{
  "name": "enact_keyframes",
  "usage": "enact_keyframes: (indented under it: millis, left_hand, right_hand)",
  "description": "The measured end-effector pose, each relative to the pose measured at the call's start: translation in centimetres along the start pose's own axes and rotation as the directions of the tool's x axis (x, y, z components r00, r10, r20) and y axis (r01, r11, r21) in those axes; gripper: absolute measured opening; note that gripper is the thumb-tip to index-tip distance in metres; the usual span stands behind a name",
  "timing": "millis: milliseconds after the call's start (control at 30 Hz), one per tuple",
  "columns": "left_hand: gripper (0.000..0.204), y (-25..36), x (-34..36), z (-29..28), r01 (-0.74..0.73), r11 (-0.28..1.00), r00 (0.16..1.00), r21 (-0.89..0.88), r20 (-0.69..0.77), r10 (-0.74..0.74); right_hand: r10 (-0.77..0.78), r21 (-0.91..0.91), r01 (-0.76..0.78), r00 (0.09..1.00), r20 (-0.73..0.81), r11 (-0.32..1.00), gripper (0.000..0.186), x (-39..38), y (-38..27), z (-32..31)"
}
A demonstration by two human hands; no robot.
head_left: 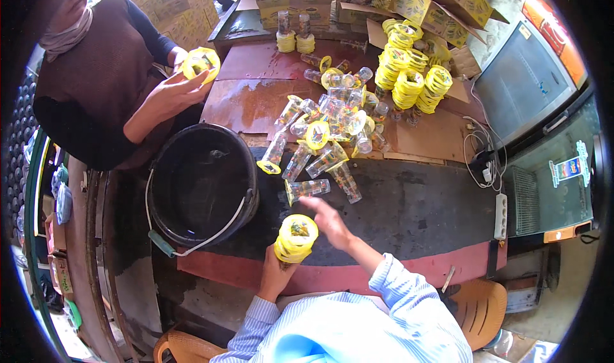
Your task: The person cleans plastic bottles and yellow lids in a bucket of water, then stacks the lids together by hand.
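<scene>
My left hand point(275, 275) is wrapped round a stack of clear cups with yellow collars point(297, 234), held upright near the table's front edge. Just right of the stack, my right hand point(330, 225) is stretched forward, fingers extended and nothing visible in them. Its fingertips are close to a clear cup lying on its side point(313, 188); whether they touch it I cannot tell. Beyond lies a loose heap of similar clear cups point(339, 110), many with yellow collars, tipped in all directions.
A black bucket point(251, 204) with a wire handle stands left. Behind it, a co-worker's hands point(167, 97) hold a yellow-collared piece point(201, 64). Yellow-collared stacks point(407, 88) stand back right, before open cardboard boxes point(441, 11). A power strip point(501, 216) and white cables point(480, 145) lie right.
</scene>
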State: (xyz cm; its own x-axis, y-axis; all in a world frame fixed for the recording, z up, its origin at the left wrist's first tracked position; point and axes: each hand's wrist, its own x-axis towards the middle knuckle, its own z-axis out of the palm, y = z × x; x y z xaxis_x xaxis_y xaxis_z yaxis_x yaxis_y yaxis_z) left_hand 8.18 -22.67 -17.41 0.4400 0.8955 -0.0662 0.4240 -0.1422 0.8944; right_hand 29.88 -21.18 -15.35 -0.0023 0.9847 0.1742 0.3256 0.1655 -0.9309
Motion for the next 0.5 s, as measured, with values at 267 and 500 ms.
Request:
enact_keyframes:
  millis: [267, 500]
  left_hand:
    - [0.065, -1.1, -0.2, -1.5, 0.109, 0.993, 0.993, 0.052, -0.060, -0.106]
    - [0.063, -1.5, 0.4, -1.4, 0.092, 0.995, 0.990, 0.044, -0.107, -0.087]
  right_hand:
    - [-0.142, -0.816, 0.213, 0.977, 0.162, 0.538, 0.057, 6.8, 5.6, 3.9]
    - [-0.059, -0.607, 0.043, 0.998, -0.007, 0.793, 0.036, 6.9, 4.2, 1.9]
